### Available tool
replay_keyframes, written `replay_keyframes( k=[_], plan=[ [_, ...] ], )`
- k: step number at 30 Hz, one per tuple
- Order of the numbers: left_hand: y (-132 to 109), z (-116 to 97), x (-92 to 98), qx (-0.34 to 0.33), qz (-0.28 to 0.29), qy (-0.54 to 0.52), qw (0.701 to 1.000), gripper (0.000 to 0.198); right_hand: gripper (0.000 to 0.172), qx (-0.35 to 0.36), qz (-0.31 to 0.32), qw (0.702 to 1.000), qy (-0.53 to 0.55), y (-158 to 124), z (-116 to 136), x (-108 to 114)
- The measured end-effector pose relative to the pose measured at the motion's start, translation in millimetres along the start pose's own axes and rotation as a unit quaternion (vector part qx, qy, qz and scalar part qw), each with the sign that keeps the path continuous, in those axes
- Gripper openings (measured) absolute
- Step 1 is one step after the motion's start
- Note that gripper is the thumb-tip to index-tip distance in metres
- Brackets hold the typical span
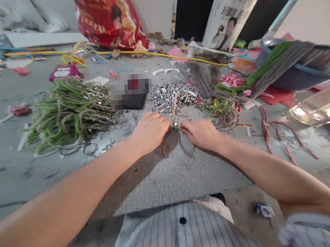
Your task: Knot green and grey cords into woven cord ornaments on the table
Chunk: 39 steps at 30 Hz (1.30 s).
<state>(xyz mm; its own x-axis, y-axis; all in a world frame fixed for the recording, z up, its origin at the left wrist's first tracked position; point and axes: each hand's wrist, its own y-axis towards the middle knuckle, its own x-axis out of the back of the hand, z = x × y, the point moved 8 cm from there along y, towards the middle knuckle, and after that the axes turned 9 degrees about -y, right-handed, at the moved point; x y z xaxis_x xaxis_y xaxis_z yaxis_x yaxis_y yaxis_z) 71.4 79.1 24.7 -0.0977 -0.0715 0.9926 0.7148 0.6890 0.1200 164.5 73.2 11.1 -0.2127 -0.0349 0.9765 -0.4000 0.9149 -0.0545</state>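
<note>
My left hand (151, 131) and my right hand (200, 133) meet over a grey textured mat (167, 175), fingers curled and pinched together on a small metal piece with thin grey cords (175, 123) between them. Cord ends trail down onto the mat below the hands. Just beyond the hands lies a heap of small silver nuts (167, 95) with a thin wooden stick (175, 102) lying on it. Left of my left hand is a big pile of green and grey cord loops (67, 114).
A dark phone-like slab (134, 101) lies behind the mat. Bundles of grey and green cords (262, 72) rest on a blue basin (290, 80) at right. Red strings (278, 132), a clear bottle (316, 106), a red bag (109, 19) and paper scraps litter the concrete floor.
</note>
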Motion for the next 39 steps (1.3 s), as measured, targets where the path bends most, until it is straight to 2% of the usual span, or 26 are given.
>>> replay_keyframes(
  k=[8,15,20,30,39],
  plan=[
    [0,10,-10.2,0.063,0.047,-0.078,0.994,0.023,0.029,-0.045,0.005,0.995,0.083,2,-8,-3],
    [2,9,-9.4,0.09,0.025,-0.094,0.991,0.027,0.027,-0.059,-0.006,0.992,0.11,4,-6,-6],
    [2,11,-13.7,0.087,0.02,-0.099,0.991,0.021,0.024,-0.045,0.007,0.994,0.104,6,-2,-3],
    [2,8,-12.8,0.076,0.096,-0.085,0.989,0.021,0.023,-0.008,0.053,0.996,0.073,3,-3,0],
    [2,8,-12.4,0.071,0.104,-0.082,0.989,0.022,0.023,0.04,0.075,0.993,0.081,5,3,2]
  ],
)
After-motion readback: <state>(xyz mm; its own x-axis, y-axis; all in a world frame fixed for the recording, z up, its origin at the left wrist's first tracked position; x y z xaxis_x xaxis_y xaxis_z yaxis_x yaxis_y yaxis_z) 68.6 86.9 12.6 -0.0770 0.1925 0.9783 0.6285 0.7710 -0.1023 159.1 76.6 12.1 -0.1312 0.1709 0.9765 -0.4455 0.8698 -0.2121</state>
